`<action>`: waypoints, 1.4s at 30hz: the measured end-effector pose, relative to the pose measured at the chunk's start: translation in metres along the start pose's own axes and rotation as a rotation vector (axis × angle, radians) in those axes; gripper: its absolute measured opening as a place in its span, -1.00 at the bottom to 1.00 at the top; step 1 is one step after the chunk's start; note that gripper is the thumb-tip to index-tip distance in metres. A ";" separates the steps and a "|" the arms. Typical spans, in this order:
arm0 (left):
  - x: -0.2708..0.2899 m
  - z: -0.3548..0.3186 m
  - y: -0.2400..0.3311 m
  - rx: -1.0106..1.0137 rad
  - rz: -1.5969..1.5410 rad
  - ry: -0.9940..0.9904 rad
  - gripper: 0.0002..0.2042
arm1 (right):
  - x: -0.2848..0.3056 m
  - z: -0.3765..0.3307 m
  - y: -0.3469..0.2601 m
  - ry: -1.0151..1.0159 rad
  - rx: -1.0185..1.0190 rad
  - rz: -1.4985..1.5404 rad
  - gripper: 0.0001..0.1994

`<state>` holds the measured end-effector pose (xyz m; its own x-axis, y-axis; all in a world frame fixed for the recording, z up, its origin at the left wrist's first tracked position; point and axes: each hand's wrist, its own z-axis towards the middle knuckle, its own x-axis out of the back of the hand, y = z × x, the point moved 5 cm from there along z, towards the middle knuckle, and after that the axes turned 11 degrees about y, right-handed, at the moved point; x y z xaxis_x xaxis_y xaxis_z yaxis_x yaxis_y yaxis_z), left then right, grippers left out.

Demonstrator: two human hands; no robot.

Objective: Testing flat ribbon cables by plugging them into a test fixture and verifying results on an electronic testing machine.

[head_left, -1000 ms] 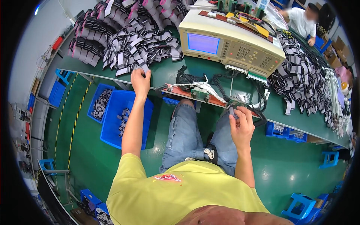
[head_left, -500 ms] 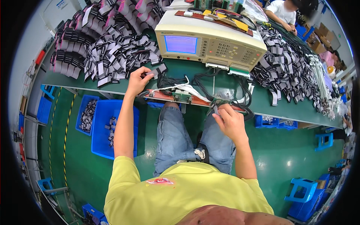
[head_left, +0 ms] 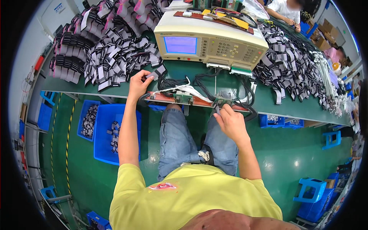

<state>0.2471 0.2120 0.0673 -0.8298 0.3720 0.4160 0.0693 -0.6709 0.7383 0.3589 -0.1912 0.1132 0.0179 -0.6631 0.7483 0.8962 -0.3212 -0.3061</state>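
Near the bench's front edge, my left hand (head_left: 138, 86) pinches a short grey ribbon cable (head_left: 156, 72) with dark connectors, holding it above the green top. My right hand (head_left: 233, 124) is closed at the right-hand green circuit board (head_left: 224, 102) of a fixture, its thumb and fingertips on a small grey ribbon cable (head_left: 217, 110). Whether that cable is plugged into the board cannot be made out. Another green board (head_left: 183, 98) stands on the same red-brown strip (head_left: 201, 102). Black wires (head_left: 203, 79) and white wires (head_left: 193, 90) run to the boards.
A beige tester (head_left: 214, 42) with a lit screen stands behind the fixture. Heaped ribbon cables (head_left: 115, 61) lie left, more cables (head_left: 293, 69) right. On the floor at left are blue bins (head_left: 100, 151) holding cables. A co-worker (head_left: 285, 11) sits at the far right.
The view has shifted slightly. Both hands keep nearly the same places and hold their ribbon cables. The tester's screen looks paler.
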 end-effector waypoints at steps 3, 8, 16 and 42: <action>0.001 0.000 0.002 -0.006 -0.013 0.005 -0.84 | -0.002 -0.003 0.001 0.006 -0.014 -0.025 -0.71; 0.001 -0.001 0.003 0.001 0.004 0.009 -0.84 | 0.001 0.000 -0.003 0.026 -0.008 -0.002 -0.71; 0.003 0.001 0.008 -0.007 0.012 0.013 -0.84 | -0.005 -0.009 0.002 0.031 -0.012 -0.018 -0.72; 0.004 0.000 -0.018 -0.010 0.039 -0.010 -0.83 | 0.286 0.087 0.386 0.499 -0.292 -0.707 -0.53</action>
<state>0.2430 0.2258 0.0554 -0.8209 0.3521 0.4496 0.0956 -0.6914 0.7161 0.7486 -0.4462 0.2605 -0.7474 -0.4401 0.4977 0.4762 -0.8772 -0.0607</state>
